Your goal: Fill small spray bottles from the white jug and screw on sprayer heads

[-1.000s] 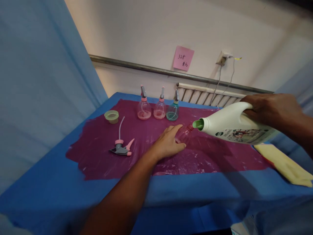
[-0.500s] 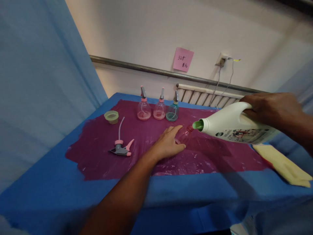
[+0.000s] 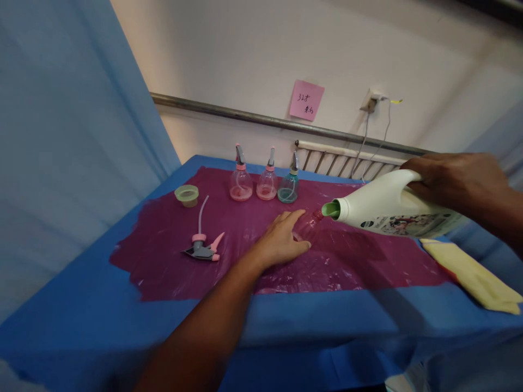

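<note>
Jug (image 3: 378,204) tips slightly further; hands (image 3: 281,238) hold it and bottle (image 3: 306,226) (maroon sheet (image 3: 163,253) below, pale wall (image 3: 224,60) beyond).

The blue-covered table (image 3: 90,288) is carrying a dark red sheet (image 3: 241,226), on which three spray bottles (image 3: 267,189), one pale green bowl (image 3: 187,197) and one loose spray head (image 3: 200,249) are resting, and at its right side a yellow cloth (image 3: 469,276) is lying.
</note>
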The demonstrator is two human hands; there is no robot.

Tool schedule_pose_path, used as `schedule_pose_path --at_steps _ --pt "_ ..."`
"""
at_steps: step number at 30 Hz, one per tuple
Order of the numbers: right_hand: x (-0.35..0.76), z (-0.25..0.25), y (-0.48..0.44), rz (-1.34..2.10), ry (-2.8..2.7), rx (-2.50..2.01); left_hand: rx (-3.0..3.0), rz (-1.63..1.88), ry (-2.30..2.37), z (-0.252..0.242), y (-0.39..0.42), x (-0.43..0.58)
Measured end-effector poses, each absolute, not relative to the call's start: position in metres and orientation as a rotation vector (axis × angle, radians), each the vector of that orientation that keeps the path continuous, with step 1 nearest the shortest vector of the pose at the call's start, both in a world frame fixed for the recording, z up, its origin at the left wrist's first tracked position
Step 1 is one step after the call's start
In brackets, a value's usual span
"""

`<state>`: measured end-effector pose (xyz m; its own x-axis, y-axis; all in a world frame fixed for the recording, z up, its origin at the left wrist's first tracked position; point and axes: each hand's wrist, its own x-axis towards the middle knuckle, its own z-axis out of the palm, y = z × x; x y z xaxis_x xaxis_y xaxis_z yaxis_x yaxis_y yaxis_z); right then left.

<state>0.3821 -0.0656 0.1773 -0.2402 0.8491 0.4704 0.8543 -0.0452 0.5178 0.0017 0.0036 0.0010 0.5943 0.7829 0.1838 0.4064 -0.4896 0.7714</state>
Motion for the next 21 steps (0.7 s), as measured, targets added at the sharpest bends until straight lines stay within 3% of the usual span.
schedule_pose_path --at_steps 21 --pt "0.373 0.188 -0.065 -1.145 -2.160 -2.049 2.140 0.692 0.948 -0.002 0.004 0.003"
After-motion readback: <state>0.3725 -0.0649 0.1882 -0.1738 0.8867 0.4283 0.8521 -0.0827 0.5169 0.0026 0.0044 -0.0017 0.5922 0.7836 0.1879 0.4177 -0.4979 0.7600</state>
